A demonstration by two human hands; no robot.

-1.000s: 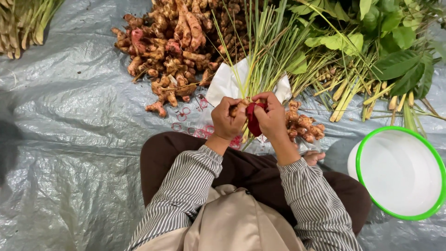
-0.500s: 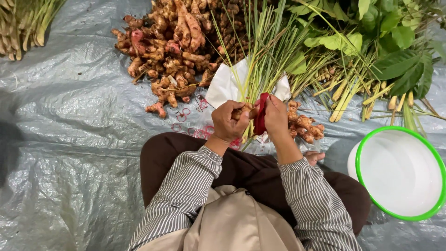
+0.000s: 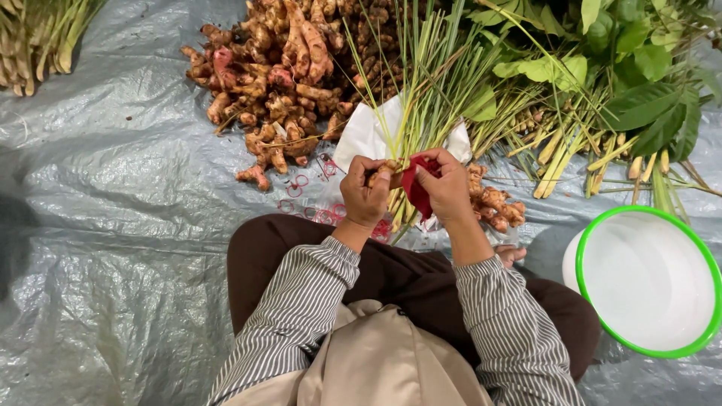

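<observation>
My left hand (image 3: 366,194) grips the base of a bundle of lemongrass stalks (image 3: 429,83) together with a small brown root piece. Their green blades fan away from me. My right hand (image 3: 449,188) holds a dark red item (image 3: 416,188) pressed against the same bundle, right beside the left hand. Both hands hover above my lap, over a white sheet (image 3: 361,139) lying on the grey tarp (image 3: 113,225).
A heap of ginger-like roots (image 3: 278,83) lies ahead left, red rubber bands (image 3: 301,188) scattered near it. More roots (image 3: 496,203) sit by my right hand. Leafy greens and lemongrass (image 3: 602,90) fill the top right. A white bowl with green rim (image 3: 653,280) stands at right.
The red item has swung from between both hands round to the right side of the bundle, with my right hand following it. My left hand keeps its grip on the stalks.
</observation>
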